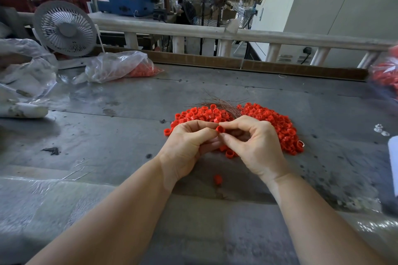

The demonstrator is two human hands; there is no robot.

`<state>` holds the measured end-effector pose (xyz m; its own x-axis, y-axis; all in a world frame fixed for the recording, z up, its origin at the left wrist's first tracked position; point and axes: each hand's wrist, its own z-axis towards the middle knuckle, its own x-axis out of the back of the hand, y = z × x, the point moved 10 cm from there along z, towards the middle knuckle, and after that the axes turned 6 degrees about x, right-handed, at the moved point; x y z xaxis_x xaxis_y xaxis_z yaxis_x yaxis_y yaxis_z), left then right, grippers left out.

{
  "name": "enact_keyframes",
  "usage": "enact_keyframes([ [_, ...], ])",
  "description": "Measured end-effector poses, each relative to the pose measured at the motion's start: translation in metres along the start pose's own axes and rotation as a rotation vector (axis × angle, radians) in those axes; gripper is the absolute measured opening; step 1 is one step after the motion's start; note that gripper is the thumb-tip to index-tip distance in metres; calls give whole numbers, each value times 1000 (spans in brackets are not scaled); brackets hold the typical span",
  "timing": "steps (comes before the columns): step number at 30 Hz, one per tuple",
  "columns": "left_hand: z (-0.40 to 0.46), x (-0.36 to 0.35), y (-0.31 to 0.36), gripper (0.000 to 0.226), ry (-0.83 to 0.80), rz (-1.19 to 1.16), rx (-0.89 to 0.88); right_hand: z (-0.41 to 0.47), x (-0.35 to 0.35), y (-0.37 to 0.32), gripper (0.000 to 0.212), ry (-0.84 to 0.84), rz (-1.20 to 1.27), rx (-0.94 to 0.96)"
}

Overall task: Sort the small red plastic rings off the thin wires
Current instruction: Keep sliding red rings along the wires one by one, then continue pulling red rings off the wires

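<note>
A heap of small red plastic rings (271, 120) lies on the grey table (107, 135), with a bundle of thin wires (224, 104) lying across its far side. Just in front of the heap, my left hand (187, 148) and my right hand (256, 146) meet with fingers curled. Between their fingertips they pinch one red ring (220, 129). Whether a wire runs through that ring cannot be made out. A single red ring (217, 179) lies alone on the table below my hands.
A clear bag with red rings (129, 66) lies at the back left, beside a small white fan (64, 28) and crumpled plastic (23, 66). Another bag of red rings (385, 73) sits at the right edge. Loose wires (79, 170) lie at the left. A railing (193, 30) runs behind.
</note>
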<state>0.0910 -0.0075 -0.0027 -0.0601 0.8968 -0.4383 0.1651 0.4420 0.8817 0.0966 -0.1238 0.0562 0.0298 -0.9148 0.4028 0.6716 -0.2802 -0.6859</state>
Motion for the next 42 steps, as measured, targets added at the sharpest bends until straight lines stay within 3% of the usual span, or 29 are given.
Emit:
enact_keyframes([
  [5,0,0,-1,18,-5,-23,4,0,7,8,18,43,51,-86],
  [13,0,0,1,16,-2,-39,-15,-6,79,34,17,384,-584,-282],
  [24,2,0,0,14,-21,-70,-16,-12,74,65,19,132,-973,-444],
  [30,2,1,-1,13,-21,-69,-13,-10,74,65,17,119,-1016,-427],
  [36,3,2,-1,13,-18,-70,-15,-12,77,68,31,141,-1010,-449],
  [42,3,2,-2,13,-20,-64,-11,-11,78,68,19,130,-1032,-429],
])
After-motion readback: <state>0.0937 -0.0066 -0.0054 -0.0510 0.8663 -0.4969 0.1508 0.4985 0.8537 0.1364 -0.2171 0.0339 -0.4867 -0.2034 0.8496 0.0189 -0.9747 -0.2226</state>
